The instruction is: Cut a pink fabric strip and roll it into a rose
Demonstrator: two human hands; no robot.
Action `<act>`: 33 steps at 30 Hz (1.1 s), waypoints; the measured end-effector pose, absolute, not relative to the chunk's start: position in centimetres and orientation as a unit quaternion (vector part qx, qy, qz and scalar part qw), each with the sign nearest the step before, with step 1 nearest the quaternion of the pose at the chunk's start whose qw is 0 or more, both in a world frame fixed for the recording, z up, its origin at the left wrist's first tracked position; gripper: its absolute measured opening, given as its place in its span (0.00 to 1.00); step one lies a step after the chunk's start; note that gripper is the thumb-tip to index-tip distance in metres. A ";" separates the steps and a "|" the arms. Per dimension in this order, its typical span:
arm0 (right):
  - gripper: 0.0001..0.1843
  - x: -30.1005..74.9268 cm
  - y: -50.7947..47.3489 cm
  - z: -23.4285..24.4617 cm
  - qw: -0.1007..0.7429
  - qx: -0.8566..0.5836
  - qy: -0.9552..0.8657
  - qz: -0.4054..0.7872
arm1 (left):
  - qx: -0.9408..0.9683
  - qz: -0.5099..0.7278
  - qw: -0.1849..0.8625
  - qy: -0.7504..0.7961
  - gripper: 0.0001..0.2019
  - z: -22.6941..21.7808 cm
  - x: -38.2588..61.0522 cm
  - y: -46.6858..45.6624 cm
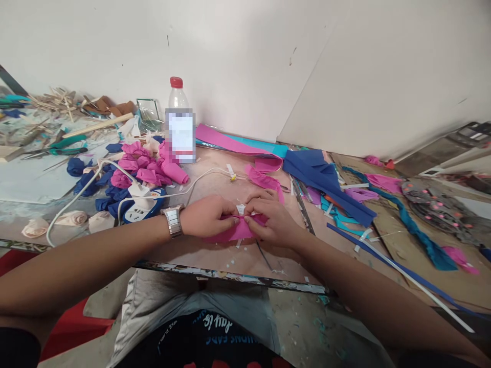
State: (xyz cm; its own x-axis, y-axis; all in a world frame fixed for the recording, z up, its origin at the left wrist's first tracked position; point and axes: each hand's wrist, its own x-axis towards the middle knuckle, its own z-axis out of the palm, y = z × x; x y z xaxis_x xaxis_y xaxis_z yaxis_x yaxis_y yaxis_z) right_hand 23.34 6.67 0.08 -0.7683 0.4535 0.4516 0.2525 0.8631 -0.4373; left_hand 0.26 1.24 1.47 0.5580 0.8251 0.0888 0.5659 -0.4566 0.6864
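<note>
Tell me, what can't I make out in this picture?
Head view: part of the pink piece, hidden by the left hand and right hand.
Head view: the bottle lower down, covered by a pixelated patch.
Head view: the dark left sleeve, cut off by the picture's edges.

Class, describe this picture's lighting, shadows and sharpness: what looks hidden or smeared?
In the head view: diffuse light on the pale wall; soft shadows beneath the left hand and right hand; pixelation hiding part of the bottle; pink-dotted grey piece smeared.
</note>
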 end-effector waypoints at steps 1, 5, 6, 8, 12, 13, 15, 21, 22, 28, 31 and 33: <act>0.03 23.3 6.7 0.1 0.281 -0.193 -0.923 0.178 | 0.822 0.205 0.320 0.423 0.14 1.4 0.2 1.3; 0.03 23.3 6.6 0.4 0.268 -0.185 -0.926 0.191 | 0.811 0.188 0.366 0.416 0.14 0.9 -0.1 1.7; 0.03 23.3 6.5 0.5 0.263 -0.179 -0.927 0.198 | 0.810 0.186 0.377 0.409 0.15 0.8 -0.2 1.8; 0.04 23.2 6.4 0.5 0.261 -0.169 -0.928 0.205 | 0.803 0.181 0.407 0.396 0.15 0.7 -0.1 1.9; 0.06 23.1 6.4 0.5 0.275 -0.163 -0.931 0.178 | 0.780 0.171 0.463 0.385 0.11 0.8 -0.1 2.0; 0.06 23.1 6.4 0.5 0.276 -0.162 -0.933 0.167 | 0.776 0.170 0.471 0.384 0.09 0.9 -0.1 2.1; 0.07 23.1 6.4 0.5 0.274 -0.158 -0.937 0.145 | 0.769 0.167 0.483 0.384 0.08 1.0 -0.3 2.1; 0.06 23.3 6.5 0.7 0.281 -0.129 -0.946 0.097 | 0.730 0.166 0.524 0.407 0.15 1.2 -0.5 2.3; 0.06 23.3 6.5 0.8 0.287 -0.123 -0.946 0.086 | 0.728 0.174 0.523 0.409 0.18 1.2 -0.4 2.3; 0.05 23.2 6.2 0.9 0.295 -0.135 -0.944 0.054 | 0.767 0.200 0.473 0.384 0.20 0.7 -0.5 2.5; 0.06 23.1 6.1 0.8 0.281 -0.154 -0.944 0.076 | 0.783 0.205 0.433 0.396 0.19 0.9 -0.3 2.2; 0.07 23.1 6.1 0.7 0.274 -0.165 -0.943 0.089 | 0.795 0.209 0.400 0.406 0.19 1.1 -0.2 2.0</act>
